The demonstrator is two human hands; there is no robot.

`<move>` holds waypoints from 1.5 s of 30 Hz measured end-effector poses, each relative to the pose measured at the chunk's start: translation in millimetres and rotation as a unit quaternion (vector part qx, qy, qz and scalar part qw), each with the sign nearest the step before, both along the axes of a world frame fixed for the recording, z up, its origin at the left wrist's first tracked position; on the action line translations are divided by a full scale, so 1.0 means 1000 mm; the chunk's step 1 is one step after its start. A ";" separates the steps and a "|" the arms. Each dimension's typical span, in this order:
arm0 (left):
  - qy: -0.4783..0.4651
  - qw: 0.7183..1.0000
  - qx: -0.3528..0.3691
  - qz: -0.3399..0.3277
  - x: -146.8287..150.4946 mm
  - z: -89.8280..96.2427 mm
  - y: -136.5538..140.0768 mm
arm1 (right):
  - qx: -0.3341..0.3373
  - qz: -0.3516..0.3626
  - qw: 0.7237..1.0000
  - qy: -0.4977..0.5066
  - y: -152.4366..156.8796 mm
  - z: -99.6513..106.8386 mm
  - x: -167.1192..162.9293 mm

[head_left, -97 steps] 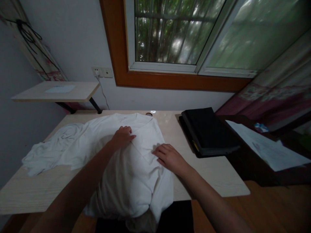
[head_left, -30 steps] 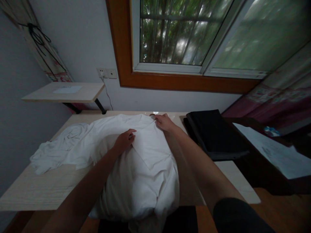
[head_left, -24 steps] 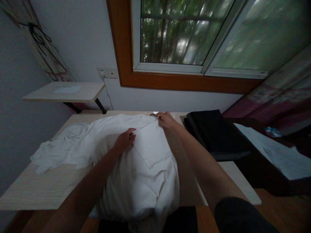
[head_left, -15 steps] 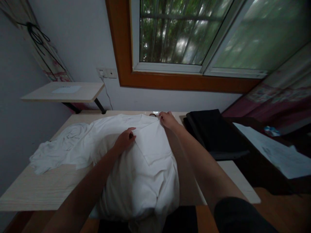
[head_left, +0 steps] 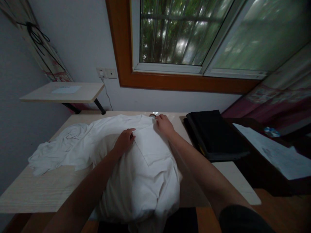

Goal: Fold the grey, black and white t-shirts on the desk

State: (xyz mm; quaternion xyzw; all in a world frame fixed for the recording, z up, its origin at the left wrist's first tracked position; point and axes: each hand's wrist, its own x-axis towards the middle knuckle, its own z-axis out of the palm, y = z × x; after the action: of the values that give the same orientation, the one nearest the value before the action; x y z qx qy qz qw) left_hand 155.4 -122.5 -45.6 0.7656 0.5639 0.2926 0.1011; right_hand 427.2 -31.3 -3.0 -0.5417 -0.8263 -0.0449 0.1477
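A white long-sleeved shirt (head_left: 145, 181) lies across the table, its lower part hanging over the front edge toward me. One side is folded inward near the collar, forming a flat flap. My left hand (head_left: 124, 139) pinches the cloth at the inner edge of this flap, fingers curled and closed. At the shoulder near the table's back edge, my right hand (head_left: 164, 124) grips the fold between thumb and fingers. The other sleeve lies bunched at the left of the table. Cloth hides some of the fingertips.
The pale wooden table (head_left: 36, 191) stands against the wall under a window. A small raised shelf (head_left: 48, 94) with a paper is at the back left. Folded black cloth (head_left: 216, 132) lies at the right, beside a dark surface holding a white sheet (head_left: 274, 149). A small round object (head_left: 152, 115) sits behind the collar.
My right hand has shifted slightly left and down along the shoulder fold, bringing the cloth edge inward. My left hand stays almost in place.
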 end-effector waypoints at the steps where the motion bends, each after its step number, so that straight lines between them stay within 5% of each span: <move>1: 0.019 1.000 0.021 -0.002 0.000 0.000 -0.001 | -0.006 0.004 1.000 0.000 -0.010 -0.005 -0.008; 10: 0.162 0.986 0.047 0.002 0.003 -0.001 -0.008 | -0.006 -0.007 0.999 0.031 -0.054 -0.048 -0.023; 19: 0.234 0.972 0.008 0.017 -0.010 0.001 -0.020 | -0.035 -0.041 0.999 0.008 -0.053 -0.046 -0.008; 33: 0.208 0.978 -0.007 0.008 -0.020 -0.002 -0.020 | -0.051 -0.079 0.995 -0.017 -0.069 -0.042 0.033; 38: 0.215 0.977 -0.010 0.012 -0.018 -0.003 -0.019 | -0.010 -0.113 0.993 -0.016 -0.092 -0.025 0.011; 45: 0.225 0.974 -0.001 0.018 -0.017 -0.002 -0.020 | -0.091 -0.039 0.995 0.023 -0.107 -0.031 -0.058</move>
State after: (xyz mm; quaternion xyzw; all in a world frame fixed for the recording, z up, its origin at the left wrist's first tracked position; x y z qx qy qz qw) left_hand 138.3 -142.7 -47.5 0.8013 0.5864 0.1144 -0.0325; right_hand 368.8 -138.6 -34.1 -0.5852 -0.8018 0.0374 0.1154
